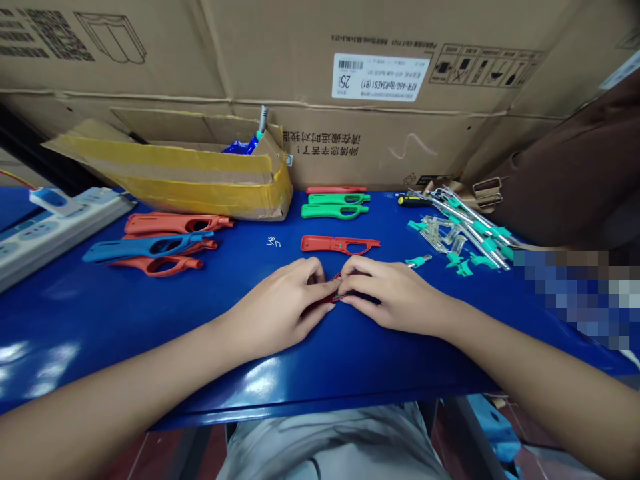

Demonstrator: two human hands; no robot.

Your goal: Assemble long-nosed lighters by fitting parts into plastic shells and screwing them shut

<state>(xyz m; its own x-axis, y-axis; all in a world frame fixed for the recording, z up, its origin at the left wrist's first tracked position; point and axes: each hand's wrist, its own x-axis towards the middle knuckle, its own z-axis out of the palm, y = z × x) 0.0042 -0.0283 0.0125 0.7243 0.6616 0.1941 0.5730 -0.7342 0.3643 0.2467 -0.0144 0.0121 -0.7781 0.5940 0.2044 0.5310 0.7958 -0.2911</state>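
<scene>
My left hand (pixel 287 307) and my right hand (pixel 387 293) meet at the middle of the blue table (pixel 150 313), fingers pinched together on a small red plastic piece (pixel 336 293) that is mostly hidden between them. Just beyond my hands lies a red lighter shell (pixel 340 244). Farther back lie two green shells (pixel 334 205) with a red one (pixel 336 190) behind them.
At the left lie red shells (pixel 177 223) and a blue shell (pixel 145 248), beside a white power strip (pixel 55 223). A taped cardboard box (pixel 195 177) stands at the back. Metal tubes with teal parts (pixel 467 230) and a screwdriver (pixel 413 200) lie at the right. Large cartons form the back wall.
</scene>
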